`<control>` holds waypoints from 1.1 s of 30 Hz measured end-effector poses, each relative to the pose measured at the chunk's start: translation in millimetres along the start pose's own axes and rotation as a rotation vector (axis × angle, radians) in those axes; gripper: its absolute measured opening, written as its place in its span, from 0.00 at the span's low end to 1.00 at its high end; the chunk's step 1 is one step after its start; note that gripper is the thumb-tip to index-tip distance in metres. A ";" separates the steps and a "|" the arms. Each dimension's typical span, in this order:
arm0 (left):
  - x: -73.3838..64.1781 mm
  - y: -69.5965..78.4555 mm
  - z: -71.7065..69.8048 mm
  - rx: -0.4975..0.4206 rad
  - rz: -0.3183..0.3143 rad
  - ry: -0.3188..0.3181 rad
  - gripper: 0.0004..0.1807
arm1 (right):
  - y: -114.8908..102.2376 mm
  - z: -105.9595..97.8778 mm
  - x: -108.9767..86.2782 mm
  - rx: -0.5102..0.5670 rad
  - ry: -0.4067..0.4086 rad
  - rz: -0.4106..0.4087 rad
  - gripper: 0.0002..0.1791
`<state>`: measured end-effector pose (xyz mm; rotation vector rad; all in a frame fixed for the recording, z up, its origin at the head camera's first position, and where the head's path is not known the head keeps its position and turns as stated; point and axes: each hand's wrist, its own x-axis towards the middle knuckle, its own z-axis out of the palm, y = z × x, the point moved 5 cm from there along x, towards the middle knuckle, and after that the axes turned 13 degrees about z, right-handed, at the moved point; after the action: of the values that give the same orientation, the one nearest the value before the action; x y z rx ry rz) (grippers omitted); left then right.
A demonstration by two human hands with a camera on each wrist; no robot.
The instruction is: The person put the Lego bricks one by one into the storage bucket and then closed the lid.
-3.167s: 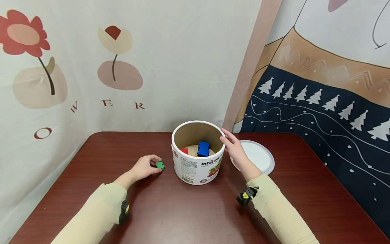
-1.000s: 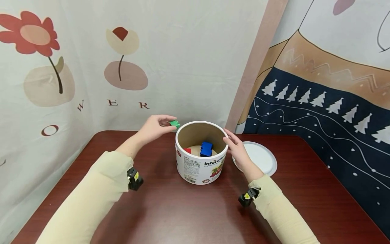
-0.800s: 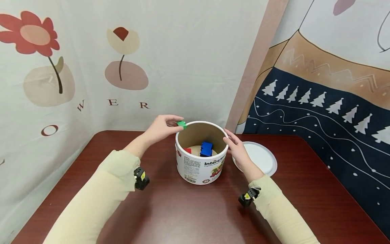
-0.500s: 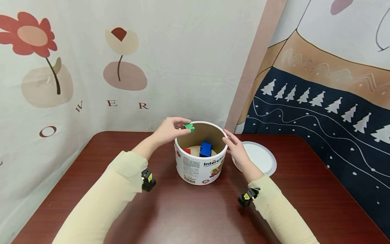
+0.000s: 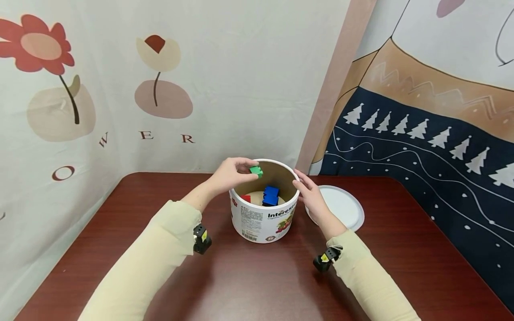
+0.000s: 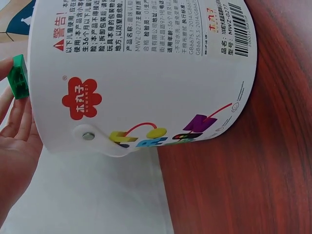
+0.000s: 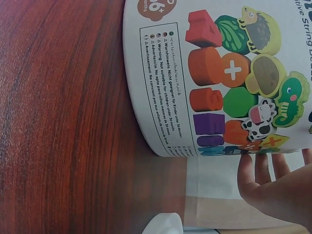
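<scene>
My left hand [image 5: 230, 175] pinches a small green block [image 5: 256, 171] with notched edges between thumb and fingers. The block hangs over the left part of the mouth of a white bucket [image 5: 263, 223]. In the left wrist view, that green block [image 6: 18, 78] shows beside the bucket's rim. Inside the bucket lie a blue block [image 5: 271, 195], with a dark part beneath it, and a partly hidden red block [image 5: 246, 198]. My right hand [image 5: 313, 198] rests against the bucket's right side near the rim; in the right wrist view its fingers [image 7: 262, 170] touch the printed wall.
A round white lid [image 5: 341, 207] lies on the brown table [image 5: 257, 281] to the right of the bucket, partly behind the right forearm. Patterned curtains [image 5: 241, 89] hang close behind the table. Black wrist cameras [image 5: 202, 239] sit on both wrists.
My left hand has lifted the green block off the table, carried it up and right, then lowered it slightly over the bucket's mouth. The right hand stays at the bucket's side.
</scene>
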<state>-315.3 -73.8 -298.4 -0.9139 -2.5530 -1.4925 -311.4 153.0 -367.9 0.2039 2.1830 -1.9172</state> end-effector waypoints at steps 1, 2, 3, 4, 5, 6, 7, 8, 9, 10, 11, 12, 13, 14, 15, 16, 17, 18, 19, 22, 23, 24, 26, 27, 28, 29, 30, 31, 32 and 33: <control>-0.2 -0.3 0.6 -0.003 -0.001 -0.001 0.25 | 0.0 0.2 0.1 0.002 -0.001 0.000 0.26; -0.1 -1.1 1.2 -0.006 0.000 -0.002 0.25 | -0.3 0.5 0.0 0.003 -0.001 -0.003 0.26; -0.3 -1.5 1.4 -0.010 -0.002 -0.004 0.25 | -0.4 0.7 0.1 0.003 0.000 -0.004 0.26; -0.5 -1.9 1.6 -0.014 -0.003 -0.005 0.24 | -0.6 0.9 0.1 0.003 0.001 -0.006 0.26; -0.5 -2.2 1.6 -0.015 -0.001 -0.007 0.24 | -0.9 1.1 0.0 0.003 0.002 -0.008 0.26; -0.6 -2.3 1.5 -0.015 0.002 -0.007 0.24 | -1.2 1.3 -0.4 0.003 0.004 -0.009 0.26; -0.9 -2.5 1.3 -0.015 0.003 -0.007 0.24 | -1.5 1.3 -0.6 0.004 0.003 -0.011 0.26; -1.1 -2.9 1.1 -0.015 0.003 -0.008 0.23 | -1.6 1.3 -0.5 0.002 0.002 -0.014 0.26; -1.2 -3.1 1.0 -0.016 0.005 -0.009 0.23 | -1.6 1.3 -0.6 0.000 0.005 -0.012 0.26; -1.4 -3.4 1.0 -0.014 0.007 -0.008 0.23 | -1.6 1.1 -0.7 -0.002 0.007 -0.011 0.26; -1.6 -3.7 0.8 -0.011 0.008 -0.008 0.23 | -1.7 1.0 -0.9 -0.004 0.010 -0.010 0.26; -1.9 -3.8 0.7 -0.013 0.009 -0.007 0.23 | -1.7 0.9 -1.0 -0.006 0.013 -0.008 0.26; -2.2 -3.9 0.5 -0.012 0.009 -0.006 0.23 | -1.8 0.9 -0.8 -0.007 0.013 -0.007 0.26; -2.5 -3.9 0.3 -0.013 0.010 -0.005 0.23 | -1.8 0.9 -0.9 -0.007 0.015 -0.004 0.26; -2.7 -3.9 0.1 -0.014 0.012 -0.004 0.23 | -1.7 0.9 -1.0 -0.009 0.016 -0.002 0.26; -3.0 -3.9 -0.1 -0.015 0.013 -0.002 0.23 | -1.4 0.8 -0.8 -0.010 0.014 0.000 0.26; -3.4 -3.8 -0.3 -0.015 0.013 0.000 0.23 | -1.1 0.5 -0.7 -0.012 0.013 0.002 0.26; -3.7 -3.8 -0.4 -0.017 0.013 0.002 0.23 | -0.7 0.1 -0.5 -0.012 0.009 0.002 0.26; -4.6 -3.6 -1.0 -0.017 0.012 0.004 0.23 | -0.5 0.0 -0.4 -0.013 0.005 0.001 0.27; -7.3 -3.4 -2.9 -0.020 0.011 0.013 0.23 | -0.5 -1.4 -0.8 -0.034 -0.008 0.001 0.27; -8.2 -3.0 -3.8 -0.018 0.014 0.017 0.23 | -0.6 -2.3 -0.9 -0.045 -0.013 0.002 0.27; -9.0 -3.0 -4.6 -0.021 0.017 0.022 0.23 | -1.0 -3.2 -1.2 -0.059 -0.022 0.001 0.28; -11.0 -3.1 -6.4 -0.026 0.015 0.033 0.23 | -2.0 -5.0 -1.8 -0.091 -0.040 0.006 0.28; -12.0 -3.2 -7.3 -0.026 0.014 0.037 0.23 | -2.7 -5.9 -2.2 -0.105 -0.054 0.010 0.29; -13.4 -2.7 -8.3 -0.024 0.013 0.038 0.23 | -3.3 -7.0 -2.5 -0.120 -0.063 0.016 0.29; -14.6 -2.5 -9.1 -0.023 0.011 0.041 0.23 | -3.6 -8.3 -2.8 -0.127 -0.074 0.022 0.30; -15.9 -2.4 -10.0 -0.026 0.005 0.045 0.22 | -4.1 -9.6 -3.1 -0.139 -0.084 0.026 0.31; -17.1 -1.7 -10.8 -0.026 0.001 0.048 0.22 | -4.4 -11.2 -3.5 -0.143 -0.089 0.032 0.32; -18.3 -0.9 -11.6 -0.023 0.003 0.049 0.22 | -4.5 -12.9 -3.9 -0.145 -0.094 0.036 0.33; -19.3 -0.2 -12.3 -0.019 0.004 0.050 0.22 | -4.2 -15.0 -4.2 -0.151 -0.097 0.039 0.35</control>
<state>-302.5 -92.8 -298.2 -0.8721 -2.5052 -1.5205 -309.6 167.4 -361.0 0.1238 2.2305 -1.6957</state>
